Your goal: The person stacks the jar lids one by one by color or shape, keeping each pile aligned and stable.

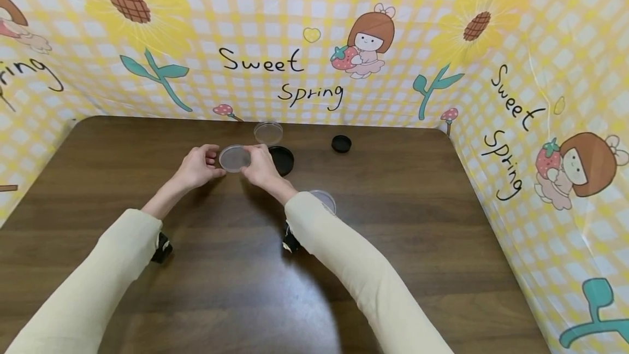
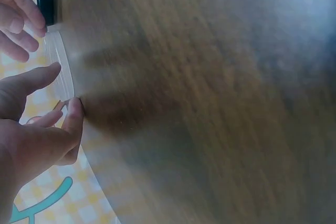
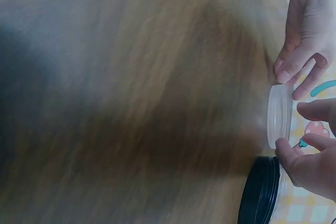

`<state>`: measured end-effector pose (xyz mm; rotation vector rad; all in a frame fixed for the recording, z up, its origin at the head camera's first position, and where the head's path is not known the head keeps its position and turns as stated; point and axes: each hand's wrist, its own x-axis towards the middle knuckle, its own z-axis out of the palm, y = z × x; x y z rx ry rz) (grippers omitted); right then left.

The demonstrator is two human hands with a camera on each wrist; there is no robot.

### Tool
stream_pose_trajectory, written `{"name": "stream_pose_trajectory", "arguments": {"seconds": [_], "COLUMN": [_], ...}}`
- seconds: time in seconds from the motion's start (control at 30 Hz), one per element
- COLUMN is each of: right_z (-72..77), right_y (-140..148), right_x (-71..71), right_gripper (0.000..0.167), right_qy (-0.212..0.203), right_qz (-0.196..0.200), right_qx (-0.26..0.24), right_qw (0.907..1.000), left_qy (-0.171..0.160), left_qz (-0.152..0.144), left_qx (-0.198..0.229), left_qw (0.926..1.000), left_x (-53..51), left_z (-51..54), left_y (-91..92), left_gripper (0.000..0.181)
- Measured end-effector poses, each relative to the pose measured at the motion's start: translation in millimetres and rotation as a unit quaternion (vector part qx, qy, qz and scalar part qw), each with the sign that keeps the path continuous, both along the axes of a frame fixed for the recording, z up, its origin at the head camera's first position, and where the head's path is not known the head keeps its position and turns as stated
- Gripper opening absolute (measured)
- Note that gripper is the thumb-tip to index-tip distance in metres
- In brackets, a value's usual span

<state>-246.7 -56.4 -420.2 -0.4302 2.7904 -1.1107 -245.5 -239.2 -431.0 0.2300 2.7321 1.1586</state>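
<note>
A round clear dish (image 1: 234,158) is between the two hands near the table's back edge. My right hand (image 1: 262,167) pinches its right rim, with thumb and fingers apart along the edge. On the other side my left hand (image 1: 196,167) has loosely bent fingers, the thumb side close to the left rim. In the left wrist view a fingertip of the left hand (image 2: 42,135) meets the lower end of the dish (image 2: 65,69). The right wrist view shows the right hand (image 3: 312,169) at the dish's (image 3: 279,116) near end, above a black round dish (image 3: 260,192).
The black round dish (image 1: 282,161) is partly behind the right hand. Another clear dish (image 1: 268,133) lies at the back, and a small black round piece (image 1: 341,143) stands farther right. A further clear dish (image 1: 322,201) is partly covered by the right sleeve. Patterned cloth (image 1: 265,86) rises behind the table.
</note>
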Motion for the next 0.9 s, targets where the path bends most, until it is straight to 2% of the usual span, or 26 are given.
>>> {"name": "stream_pose_trajectory", "arguments": {"seconds": [0.27, 0.43, 0.63, 0.9], "right_z": [3.5, 2.1, -2.3, -6.5], "right_y": [-12.5, -17.7, -24.6, -29.1], "right_x": [4.1, 8.6, 13.2, 14.6], "right_gripper": [0.052, 0.056, 0.065, 0.066], "right_qy": [-0.012, -0.031, -0.041, -0.054], "right_qz": [0.009, -0.014, -0.034, -0.052], "right_qx": [0.007, 0.011, 0.03, 0.046], "right_qw": [0.9999, 0.9994, 0.9981, 0.9961], "left_qy": [-0.006, -0.002, -0.022, -0.031], "left_qz": [-0.006, -0.027, -0.057, -0.056], "left_qx": [-0.014, -0.012, 0.01, 0.023], "left_qw": [0.9999, 0.9996, 0.9981, 0.9977], "left_x": [-2.5, -3.1, -3.7, 2.2], "left_z": [1.7, 3.7, 4.4, 2.3], "left_y": [-3.5, -6.2, -12.5, -18.1], "left_gripper": [0.069, 0.067, 0.064, 0.061]}}
